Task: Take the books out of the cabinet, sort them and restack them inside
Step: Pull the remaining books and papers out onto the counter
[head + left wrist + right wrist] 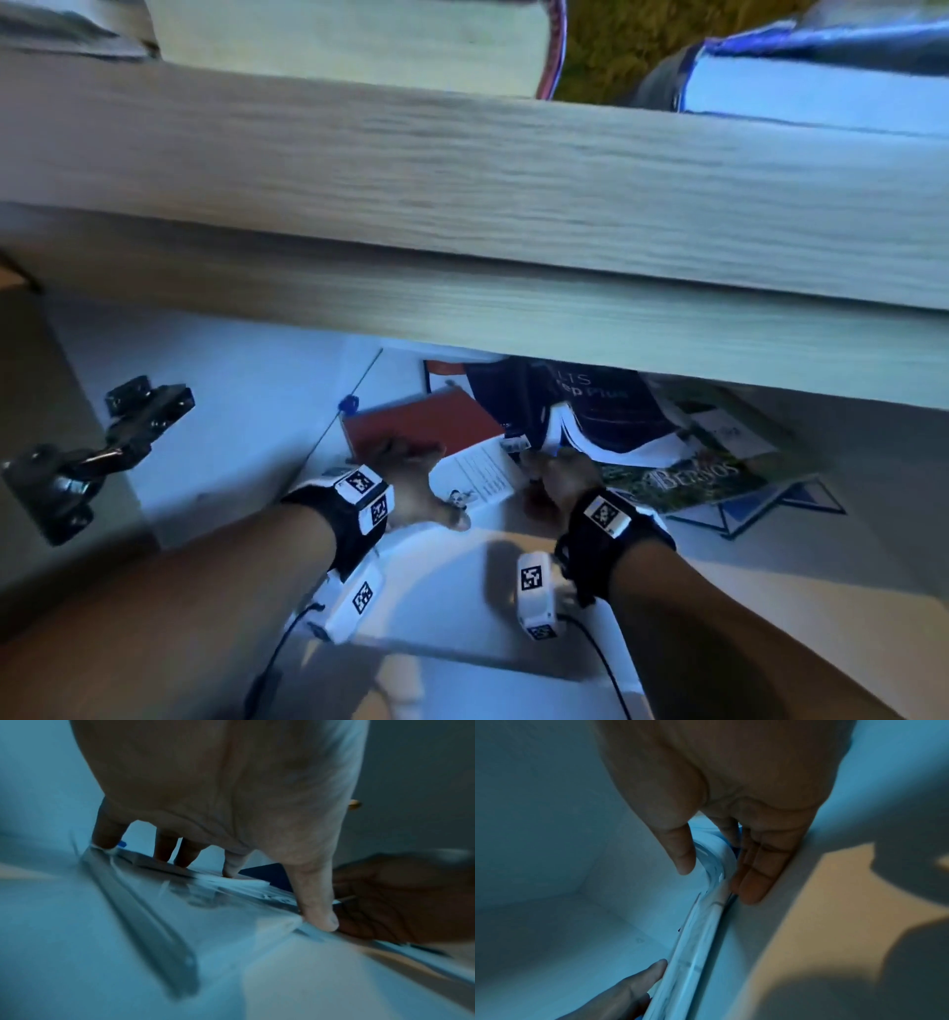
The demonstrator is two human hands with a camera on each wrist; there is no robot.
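On the cabinet's lower shelf lie several loose books. My left hand (411, 478) is spread with straight fingers pressing on a thin white booklet (477, 475) that overlaps a red book (421, 421). In the left wrist view the left hand (270, 898) has fingertips on the booklet (205, 892) and the thumb at its edge. My right hand (557, 473) pinches the booklet's right edge. The right wrist view shows this right hand (718, 876) with thumb above and fingers beneath the curled booklet (700, 933). A dark blue prep book (590, 406) lies behind.
A green magazine (688, 475) and a blue-and-white book (760, 509) lie to the right. The wooden upper shelf board (462, 180) overhangs closely, with thick books (349, 41) (821, 97) on it. A black door hinge (92, 452) sticks out on the left wall.
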